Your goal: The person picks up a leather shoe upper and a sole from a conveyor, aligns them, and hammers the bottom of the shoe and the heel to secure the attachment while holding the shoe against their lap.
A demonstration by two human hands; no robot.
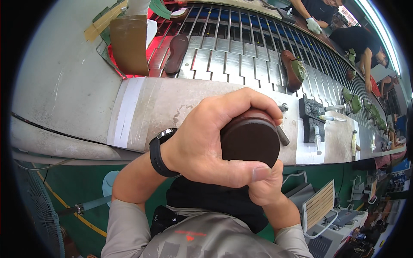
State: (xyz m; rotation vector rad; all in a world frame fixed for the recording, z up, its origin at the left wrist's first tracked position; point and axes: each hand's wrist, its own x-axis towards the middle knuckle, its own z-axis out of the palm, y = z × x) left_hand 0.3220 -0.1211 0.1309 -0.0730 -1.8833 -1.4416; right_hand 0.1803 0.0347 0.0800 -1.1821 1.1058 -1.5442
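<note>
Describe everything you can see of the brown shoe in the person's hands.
The shoe shows end-on, its smooth, dark brown underside rounded and facing the camera; toe or heel, I cannot tell. Past its rim shows a strip of reddish-brown upper, leather-like. It appears in front of the pale worktop. The left hand has its grip around it, fingers over the far side, thumb along the near edge. The right hand is below, its contact hidden.

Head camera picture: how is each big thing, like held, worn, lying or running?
Brown shoe: held, dark bottom facing the camera
Left hand: closed around the brown shoe
Right hand: partly hidden, grip unclear
Watch: worn
Brown sole: lying on the conveyor
Green-topped shoe: on the conveyor, not held
Fan: running or stopped, can't tell
</note>
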